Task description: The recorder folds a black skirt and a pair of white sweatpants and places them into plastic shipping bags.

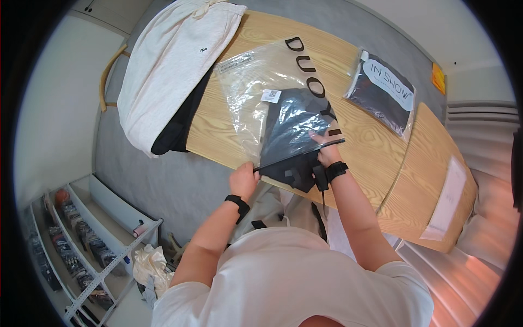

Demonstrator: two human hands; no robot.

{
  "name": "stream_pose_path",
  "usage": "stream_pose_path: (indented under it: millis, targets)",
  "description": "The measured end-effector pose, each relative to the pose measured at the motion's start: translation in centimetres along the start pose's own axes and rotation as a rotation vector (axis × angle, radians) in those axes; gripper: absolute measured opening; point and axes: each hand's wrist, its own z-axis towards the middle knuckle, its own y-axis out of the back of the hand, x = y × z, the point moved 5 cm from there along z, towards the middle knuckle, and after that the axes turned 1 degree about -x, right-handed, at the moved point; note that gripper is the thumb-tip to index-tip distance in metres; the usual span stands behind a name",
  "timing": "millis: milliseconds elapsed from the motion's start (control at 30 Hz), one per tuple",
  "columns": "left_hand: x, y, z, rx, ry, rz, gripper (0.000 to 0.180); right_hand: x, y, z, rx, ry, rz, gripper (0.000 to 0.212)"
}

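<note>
Head view: two hands (244, 181) (330, 155) hold one clear bag (248, 106) at one edge.

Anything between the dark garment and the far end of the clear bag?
Nothing visible: the dark garment lies partly inside the clear bag, with just see-through, printed film beyond it. A small white label sits at its far-left edge; whether on garment or film, I can't tell.
</note>
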Motion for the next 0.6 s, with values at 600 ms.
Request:
stream_pose_path:
  millis: [600]
  targets:
    - [-7.2, 1.8, -0.7, -0.015, -0.110, -0.125, 0.021, -1.2, -1.7, 3.7, -0.112, 0.135, 0.111, 0.052]
